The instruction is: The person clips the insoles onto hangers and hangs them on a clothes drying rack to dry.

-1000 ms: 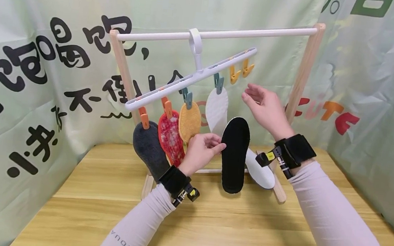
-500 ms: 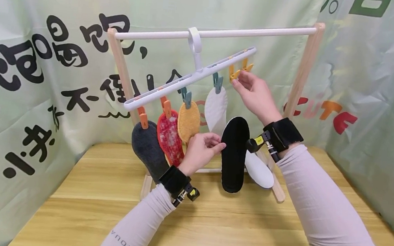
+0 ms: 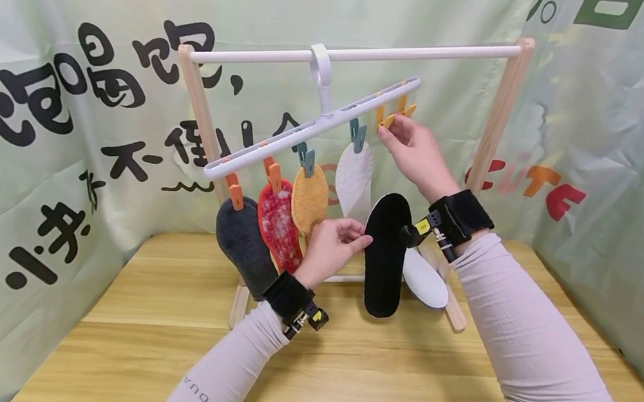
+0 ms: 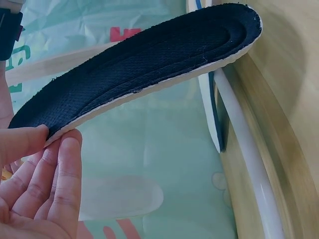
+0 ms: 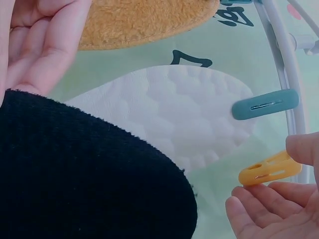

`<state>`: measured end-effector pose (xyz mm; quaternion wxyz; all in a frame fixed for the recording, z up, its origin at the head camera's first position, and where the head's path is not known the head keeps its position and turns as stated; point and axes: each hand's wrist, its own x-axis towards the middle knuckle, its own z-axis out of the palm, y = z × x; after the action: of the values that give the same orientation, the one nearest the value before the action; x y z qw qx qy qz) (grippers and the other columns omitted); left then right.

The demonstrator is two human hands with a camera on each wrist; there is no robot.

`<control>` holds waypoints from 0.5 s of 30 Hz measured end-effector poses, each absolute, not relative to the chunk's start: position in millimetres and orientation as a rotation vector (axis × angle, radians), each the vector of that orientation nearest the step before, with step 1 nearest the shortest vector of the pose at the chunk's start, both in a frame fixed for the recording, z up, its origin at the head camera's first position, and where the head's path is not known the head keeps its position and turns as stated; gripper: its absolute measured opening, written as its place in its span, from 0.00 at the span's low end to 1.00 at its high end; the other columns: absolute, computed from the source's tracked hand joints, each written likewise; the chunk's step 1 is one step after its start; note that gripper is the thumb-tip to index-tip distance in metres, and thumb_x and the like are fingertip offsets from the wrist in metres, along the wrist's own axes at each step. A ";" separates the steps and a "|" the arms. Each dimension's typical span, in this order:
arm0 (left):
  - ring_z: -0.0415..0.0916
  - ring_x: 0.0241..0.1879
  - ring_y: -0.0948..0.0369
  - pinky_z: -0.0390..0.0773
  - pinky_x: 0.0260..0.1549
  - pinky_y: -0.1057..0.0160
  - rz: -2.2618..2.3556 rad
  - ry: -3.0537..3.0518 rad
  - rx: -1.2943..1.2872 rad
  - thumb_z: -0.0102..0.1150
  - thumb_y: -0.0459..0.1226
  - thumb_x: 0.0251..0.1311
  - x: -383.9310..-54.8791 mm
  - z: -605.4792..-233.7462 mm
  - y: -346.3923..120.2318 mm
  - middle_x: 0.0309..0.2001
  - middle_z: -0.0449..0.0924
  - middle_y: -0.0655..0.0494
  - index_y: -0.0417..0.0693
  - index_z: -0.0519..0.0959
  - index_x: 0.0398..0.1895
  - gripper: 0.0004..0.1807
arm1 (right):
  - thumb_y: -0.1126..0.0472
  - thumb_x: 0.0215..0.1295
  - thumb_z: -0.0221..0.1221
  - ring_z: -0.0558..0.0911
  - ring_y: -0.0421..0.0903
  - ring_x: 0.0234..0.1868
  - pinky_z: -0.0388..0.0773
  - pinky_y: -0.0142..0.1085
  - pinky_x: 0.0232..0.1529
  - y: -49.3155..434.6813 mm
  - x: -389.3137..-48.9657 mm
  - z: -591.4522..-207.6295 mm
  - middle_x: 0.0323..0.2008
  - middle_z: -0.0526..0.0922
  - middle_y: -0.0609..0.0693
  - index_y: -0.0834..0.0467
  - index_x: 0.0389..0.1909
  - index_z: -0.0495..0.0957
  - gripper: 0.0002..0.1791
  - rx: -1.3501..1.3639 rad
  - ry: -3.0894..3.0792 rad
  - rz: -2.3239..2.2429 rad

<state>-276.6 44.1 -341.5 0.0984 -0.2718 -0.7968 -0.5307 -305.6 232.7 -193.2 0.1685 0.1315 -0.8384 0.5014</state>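
My left hand (image 3: 330, 248) pinches the edge of a black insole (image 3: 382, 278) between thumb and fingers, holding it upright above the table. In the left wrist view the insole (image 4: 144, 59) shows a pale rim. My right hand (image 3: 416, 155) is at a yellow clothespin (image 3: 384, 118) on the hanger (image 3: 281, 142); the right wrist view has the thumb on one side of this yellow clothespin (image 5: 269, 169) and fingers on the other. Left of it, a teal clothespin (image 3: 357, 136) holds a white insole (image 3: 353, 175). A second yellow clothespin (image 3: 405, 107) hangs behind the right fingers.
A dark grey insole (image 3: 242, 239), a red patterned insole (image 3: 278, 222) and a tan insole (image 3: 309, 196) hang clipped at the left. The hanger hooks over a white rod (image 3: 417, 53) on a wooden stand. Another white insole (image 3: 425, 279) leans low at the stand's right foot.
My right hand has moved left and up from beside the hanger to the yellow clothespin and taken hold of it. The left hand and black insole have stayed nearly still.
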 end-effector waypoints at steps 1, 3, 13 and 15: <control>0.89 0.31 0.61 0.82 0.32 0.70 -1.571 -2.359 -0.803 0.74 0.36 0.67 -276.3 -341.3 44.7 0.35 0.93 0.46 0.41 0.89 0.42 0.07 | 0.49 0.84 0.55 0.75 0.56 0.76 0.69 0.52 0.79 233.0 -305.3 -193.2 0.75 0.76 0.61 0.61 0.79 0.67 0.32 0.371 -2.386 1.427; 0.87 0.30 0.65 0.81 0.32 0.71 -1.571 -2.364 -0.797 0.74 0.36 0.67 -275.8 -341.2 45.7 0.35 0.93 0.46 0.41 0.89 0.41 0.07 | 0.49 0.84 0.55 0.75 0.56 0.75 0.71 0.52 0.77 233.9 -304.3 -193.8 0.75 0.76 0.61 0.62 0.81 0.64 0.33 0.367 -2.388 1.429; 0.87 0.29 0.66 0.81 0.32 0.70 -1.571 -2.370 -0.794 0.74 0.37 0.67 -273.2 -340.0 50.0 0.35 0.93 0.48 0.41 0.89 0.42 0.08 | 0.46 0.86 0.51 0.78 0.59 0.68 0.76 0.51 0.73 238.3 -299.4 -198.5 0.68 0.80 0.62 0.61 0.76 0.71 0.30 0.417 -2.366 1.432; 0.86 0.29 0.67 0.81 0.32 0.70 -1.572 -2.368 -0.792 0.74 0.37 0.67 -272.6 -340.1 50.3 0.34 0.93 0.48 0.41 0.89 0.42 0.08 | 0.45 0.86 0.50 0.79 0.57 0.67 0.76 0.51 0.73 238.9 -299.1 -199.6 0.67 0.81 0.62 0.60 0.75 0.72 0.30 0.428 -2.360 1.430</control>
<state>-272.6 50.3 -340.1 0.0952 -0.2673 -0.7989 -0.5304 -299.1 238.9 -199.6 0.1737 0.1508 -0.8323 0.5044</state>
